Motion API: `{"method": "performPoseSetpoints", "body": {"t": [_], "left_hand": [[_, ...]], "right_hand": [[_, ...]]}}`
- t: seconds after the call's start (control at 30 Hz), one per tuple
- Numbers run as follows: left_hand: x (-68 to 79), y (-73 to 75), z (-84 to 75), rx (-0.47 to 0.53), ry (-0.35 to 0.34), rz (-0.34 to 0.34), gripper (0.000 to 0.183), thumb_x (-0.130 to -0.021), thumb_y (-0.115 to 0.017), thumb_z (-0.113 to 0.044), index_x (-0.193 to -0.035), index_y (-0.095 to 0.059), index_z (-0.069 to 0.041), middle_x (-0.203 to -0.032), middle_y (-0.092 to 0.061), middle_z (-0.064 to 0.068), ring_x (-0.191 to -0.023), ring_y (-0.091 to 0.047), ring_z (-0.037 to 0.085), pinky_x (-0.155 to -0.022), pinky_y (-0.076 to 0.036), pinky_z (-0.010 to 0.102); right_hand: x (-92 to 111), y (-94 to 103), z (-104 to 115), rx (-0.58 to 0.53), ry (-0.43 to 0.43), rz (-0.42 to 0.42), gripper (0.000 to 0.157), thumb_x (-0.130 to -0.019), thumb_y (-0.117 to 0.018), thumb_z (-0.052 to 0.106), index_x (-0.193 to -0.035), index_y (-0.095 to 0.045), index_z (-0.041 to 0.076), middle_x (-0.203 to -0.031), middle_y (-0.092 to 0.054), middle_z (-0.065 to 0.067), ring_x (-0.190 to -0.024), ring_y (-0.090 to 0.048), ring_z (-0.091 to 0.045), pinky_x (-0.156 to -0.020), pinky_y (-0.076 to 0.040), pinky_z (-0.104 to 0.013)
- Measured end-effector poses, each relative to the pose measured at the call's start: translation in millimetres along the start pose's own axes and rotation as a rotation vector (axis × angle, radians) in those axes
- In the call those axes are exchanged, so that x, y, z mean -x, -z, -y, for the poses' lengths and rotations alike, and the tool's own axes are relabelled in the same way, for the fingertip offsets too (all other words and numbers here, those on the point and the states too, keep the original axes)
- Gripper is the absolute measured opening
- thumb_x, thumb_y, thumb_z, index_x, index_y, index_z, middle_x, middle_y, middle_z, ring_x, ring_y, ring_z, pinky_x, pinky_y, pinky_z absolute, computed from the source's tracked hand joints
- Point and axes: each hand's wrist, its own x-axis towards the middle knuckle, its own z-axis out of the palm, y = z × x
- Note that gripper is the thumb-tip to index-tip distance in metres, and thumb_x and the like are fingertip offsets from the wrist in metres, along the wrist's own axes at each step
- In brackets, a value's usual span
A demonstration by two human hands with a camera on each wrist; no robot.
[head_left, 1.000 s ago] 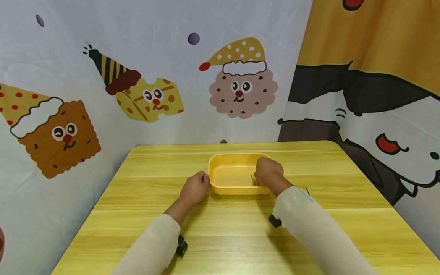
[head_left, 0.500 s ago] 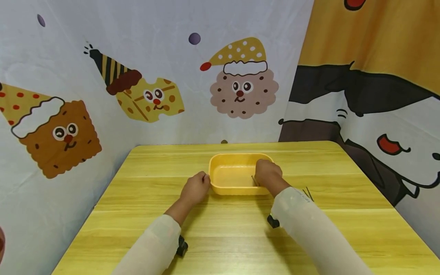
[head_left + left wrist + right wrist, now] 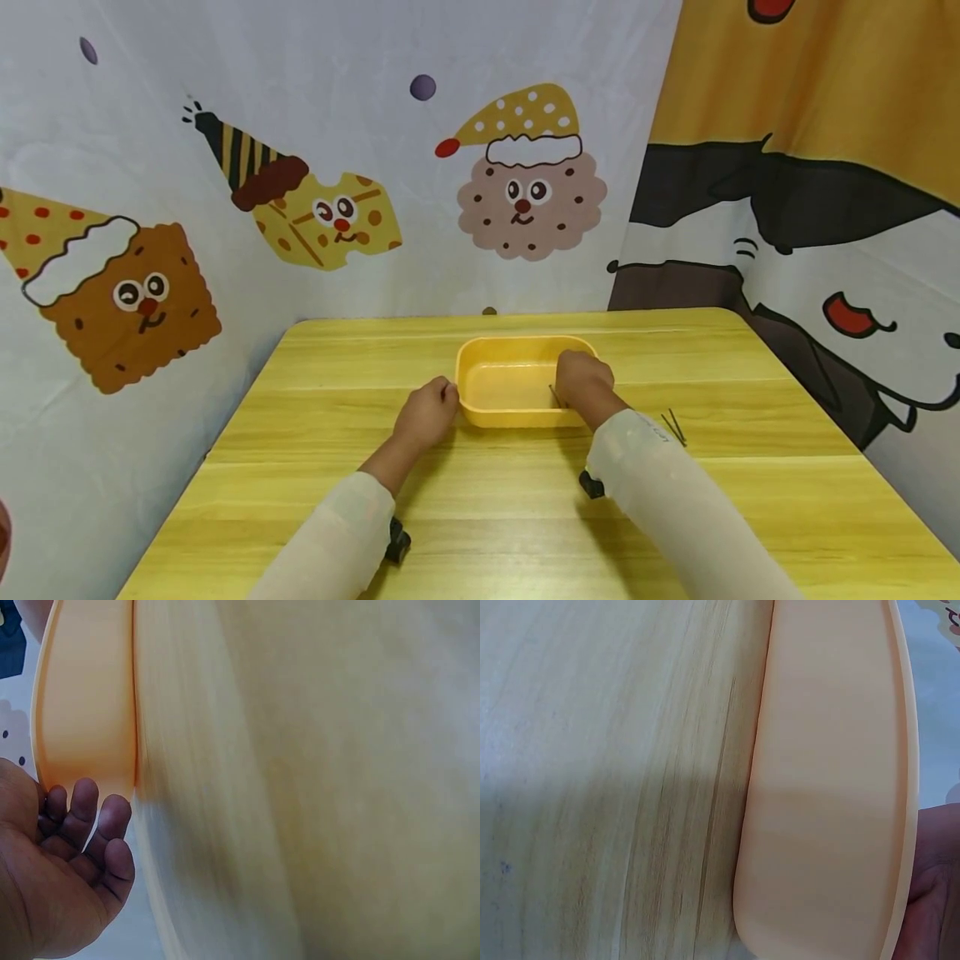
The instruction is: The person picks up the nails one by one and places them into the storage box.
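A shallow yellow plastic tray [image 3: 502, 417] stands on the table. My left hand [image 3: 427, 412] holds its left end; in the left wrist view the fingers of that hand [image 3: 64, 862] curl against the tray's end wall [image 3: 90, 712], while the thumb is hidden. Inside the tray's right end is my right hand [image 3: 585, 380], back of the hand up and fingers bent. Its fingertips cannot be seen, and the tray wall [image 3: 821, 787] blocks them in the right wrist view. Thin dark sticks [image 3: 555, 396] lean in the tray just left of that hand.
Several thin dark sticks [image 3: 674, 427] lie on the wood-grain table [image 3: 487, 517] to the right of the tray, near my right sleeve. A cartoon-printed cloth [image 3: 337, 75] hangs behind the table and along its sides.
My right hand has shifted very slightly left within the tray. The right sleeve has moved left too, uncovering more of the sticks on the table. My left hand and the tray stay put.
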Motion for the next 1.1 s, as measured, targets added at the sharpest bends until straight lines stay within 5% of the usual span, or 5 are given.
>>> {"method": "performPoseSetpoints", "body": {"t": [0.93,1.1], "left_hand": [[1.5,-0.2,-1.7,0.012,0.001,0.005,0.031,-0.111,-0.042,-0.027,-0.086,-0.054,-0.012,-0.069,-0.051,0.004,-0.057,-0.045,0.019,-0.055,-0.038,0.033],[1.3,-0.1,-1.3,0.011,0.0,0.006,0.031,-0.111,-0.042,-0.027,-0.085,-0.053,-0.012,-0.067,-0.048,0.004,-0.056,-0.043,0.018,-0.054,-0.037,0.033]], "right_hand": [[6.6,5.4,-4.7,-0.058,0.052,-0.045,0.005,-0.092,-0.068,0.003,-0.088,-0.069,0.006,-0.085,-0.065,-0.01,-0.066,-0.058,-0.025,-0.05,-0.044,-0.039],[11.2,12.5,-8.8,-0.119,0.067,-0.029,0.019,-0.099,-0.061,0.008,-0.083,-0.071,0.007,-0.072,-0.06,-0.007,-0.057,-0.05,-0.021,-0.049,-0.042,-0.036]]}}
